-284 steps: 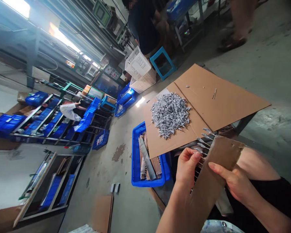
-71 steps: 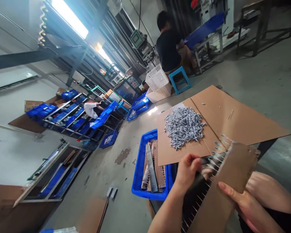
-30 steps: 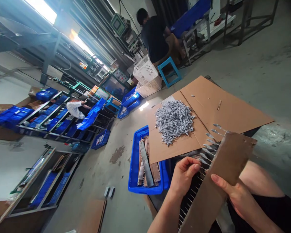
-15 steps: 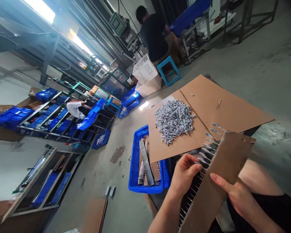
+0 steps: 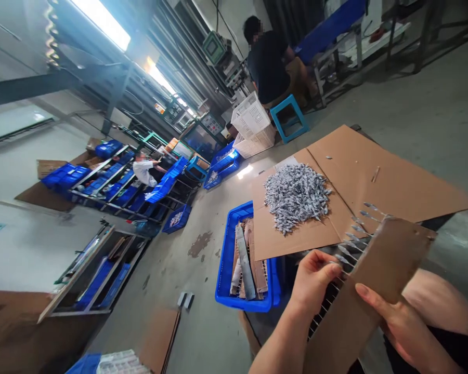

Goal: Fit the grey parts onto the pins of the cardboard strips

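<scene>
My right hand (image 5: 393, 317) grips a long brown cardboard strip (image 5: 374, 280), thumb across its face. Thin pale sticks stand out in a row from the strip's left edge, and those near its top carry small grey leaf-shaped pieces (image 5: 347, 251). Fingers of my left hand (image 5: 315, 272) are pinched on one small grey piece at the end of a stick, beside that edge; the fingers partly hide it. Beyond both hands, a heap of similar grey pieces (image 5: 296, 197) lies on a flat cardboard sheet (image 5: 409, 176).
Left of the sheet, a blue crate (image 5: 222, 280) holds several cardboard strips with sticks and a grey flat bar (image 5: 244, 265). White baskets (image 5: 253, 122) and a blue stool (image 5: 289, 119) stand farther back. One person (image 5: 271, 67) sits there; another works near the shelves (image 5: 105, 182).
The view has shifted, so the surroundings appear farther right. My hands keep nearly the same pose, the left still pinching beside the strip's edge.
</scene>
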Demonstrator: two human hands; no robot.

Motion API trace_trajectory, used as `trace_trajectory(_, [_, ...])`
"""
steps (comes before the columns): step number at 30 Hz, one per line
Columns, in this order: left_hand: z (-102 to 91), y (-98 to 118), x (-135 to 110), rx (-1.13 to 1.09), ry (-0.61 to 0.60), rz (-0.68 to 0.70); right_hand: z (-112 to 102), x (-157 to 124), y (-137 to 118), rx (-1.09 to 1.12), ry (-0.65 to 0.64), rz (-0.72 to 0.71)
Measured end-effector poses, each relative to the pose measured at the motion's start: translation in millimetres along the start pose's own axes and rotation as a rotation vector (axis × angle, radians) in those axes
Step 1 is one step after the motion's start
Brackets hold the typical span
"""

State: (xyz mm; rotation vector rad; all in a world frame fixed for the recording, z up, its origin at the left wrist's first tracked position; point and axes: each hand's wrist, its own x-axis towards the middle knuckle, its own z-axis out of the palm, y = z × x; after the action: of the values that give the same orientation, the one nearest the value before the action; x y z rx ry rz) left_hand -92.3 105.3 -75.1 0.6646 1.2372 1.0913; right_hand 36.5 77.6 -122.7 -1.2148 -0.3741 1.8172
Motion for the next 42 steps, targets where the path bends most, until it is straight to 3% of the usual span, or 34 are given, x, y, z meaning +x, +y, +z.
trace_trajectory(3, [-5.6, -13, 10, 0.017, 0.005, 0.044, -7, 4, 3, 0.011, -0.102, 0.050])
trace_trajectory(5, [-18.1, -18, 21, 0.143, -0.008, 0.102, -11, 8, 7, 0.021, -0.117, 0.066])
trace_trajectory(7, [-36.7, -14, 35, 0.383, 0.039, 0.210, -14, 12, 10, 0.029, -0.104, 0.084])
trace_trajectory(11, [-75.0, 15, 67, 0.977, 0.270, 0.432, -14, 18, 16, -0.029, -0.094, 0.021])
trace_trajectory(13, [-86.3, 30, 80, 1.253, 0.277, 0.426, -12, 19, 20, -0.068, -0.055, -0.049])
trace_trajectory(16, [-93.3, 40, 91, 1.553, 0.192, 0.348, -6, 16, 22, -0.101, -0.015, -0.083])
trace_trajectory(23, [-101.0, 43, 93, 1.691, 0.144, 0.295, 1, 7, 19, -0.031, -0.050, -0.031])
trace_trajectory(26, [-94.2, 42, 76, 1.566, 0.180, 0.341, 4, 1, 21, -0.011, -0.099, -0.003])
trace_trajectory(29, [-73.0, 36, 43, 1.040, 0.213, 0.412, 8, -9, 19, 0.014, -0.108, 0.022])
trace_trajectory(31, [-54.4, 30, 19, 0.669, 0.168, 0.352, 11, -16, 15, 0.047, -0.087, 0.027])
trace_trajectory(34, [-31.0, 22, -7, 0.289, 0.101, 0.209, 15, -24, 7, 0.063, -0.072, 0.032])
trace_trajectory(37, [-21.4, 14, -18, 0.077, 0.059, 0.100, 18, -28, 3, 0.066, -0.044, 0.015])
trace_trajectory(42, [-22.4, 7, -24, 0.006, 0.070, 0.014, 18, -28, 5, 0.121, -0.058, 0.018])
